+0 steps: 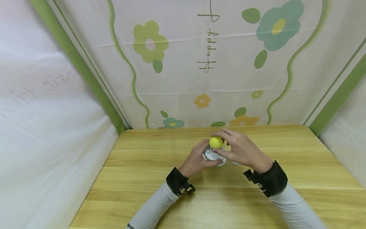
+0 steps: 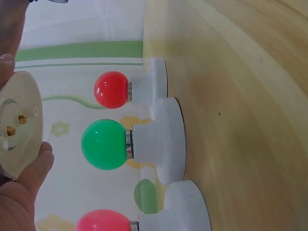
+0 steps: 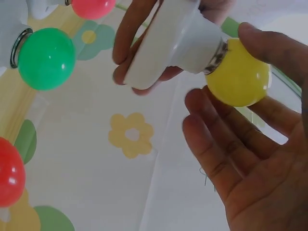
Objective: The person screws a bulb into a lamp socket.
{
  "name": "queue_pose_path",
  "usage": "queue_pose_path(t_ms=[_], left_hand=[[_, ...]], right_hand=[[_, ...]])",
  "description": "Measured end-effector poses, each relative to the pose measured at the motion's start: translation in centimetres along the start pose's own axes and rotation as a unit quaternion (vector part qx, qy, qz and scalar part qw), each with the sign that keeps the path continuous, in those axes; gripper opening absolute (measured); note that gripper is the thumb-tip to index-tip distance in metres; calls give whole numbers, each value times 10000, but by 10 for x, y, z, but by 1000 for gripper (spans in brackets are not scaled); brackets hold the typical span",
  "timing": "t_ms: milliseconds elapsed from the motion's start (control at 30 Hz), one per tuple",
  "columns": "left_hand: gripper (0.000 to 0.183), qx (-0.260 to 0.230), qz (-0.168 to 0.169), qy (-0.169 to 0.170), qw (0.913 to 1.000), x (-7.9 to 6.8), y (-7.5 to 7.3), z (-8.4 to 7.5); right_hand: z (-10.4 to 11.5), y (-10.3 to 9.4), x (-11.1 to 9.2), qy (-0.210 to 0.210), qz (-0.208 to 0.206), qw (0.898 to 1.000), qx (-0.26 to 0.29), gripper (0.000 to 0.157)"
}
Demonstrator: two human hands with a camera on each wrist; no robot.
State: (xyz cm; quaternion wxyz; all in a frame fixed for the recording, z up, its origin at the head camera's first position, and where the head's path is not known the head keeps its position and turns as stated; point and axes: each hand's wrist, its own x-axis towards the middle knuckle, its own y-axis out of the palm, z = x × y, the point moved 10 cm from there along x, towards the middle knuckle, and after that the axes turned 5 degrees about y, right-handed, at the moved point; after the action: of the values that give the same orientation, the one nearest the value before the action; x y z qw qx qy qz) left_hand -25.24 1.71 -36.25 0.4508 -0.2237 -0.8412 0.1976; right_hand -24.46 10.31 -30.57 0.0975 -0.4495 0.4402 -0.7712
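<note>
A glossy yellow light bulb [image 1: 215,142] is seated in a white round lamp holder [image 3: 163,45], its metal collar showing at the joint. My left hand [image 1: 197,159] grips the holder by its base, held up off the table. In the left wrist view the underside of this lamp holder [image 2: 30,98] shows two brass-coloured screws. My right hand [image 1: 241,149] pinches the yellow bulb, thumb on one side and fingers [image 3: 226,144] on the other. In the right wrist view the bulb tilts down toward the right palm.
On the wooden table [image 1: 143,190] stand several white holders with bulbs: a red bulb [image 2: 111,90], a green bulb [image 2: 103,144] and a pinkish-red bulb [image 2: 103,221]. In the head view the hands mostly hide them. A flower-printed curtain [image 1: 177,79] rises behind the table.
</note>
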Motion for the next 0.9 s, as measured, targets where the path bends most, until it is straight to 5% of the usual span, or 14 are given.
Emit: queue_pose_path(t_ms=[267,500,900], left_hand=[[64,22,113,-144,9998,-7,10,26],[68,23,82,-124,9999,-8,8,29],[69,-21,4,-69,10000,-8,5,28]], right_hand=[[-4,1,0,117,-138,9997,-181,51],[-2,3,-2,138,106,9998,110,75],[4,-1,-1,-144,228,9973,687,50]])
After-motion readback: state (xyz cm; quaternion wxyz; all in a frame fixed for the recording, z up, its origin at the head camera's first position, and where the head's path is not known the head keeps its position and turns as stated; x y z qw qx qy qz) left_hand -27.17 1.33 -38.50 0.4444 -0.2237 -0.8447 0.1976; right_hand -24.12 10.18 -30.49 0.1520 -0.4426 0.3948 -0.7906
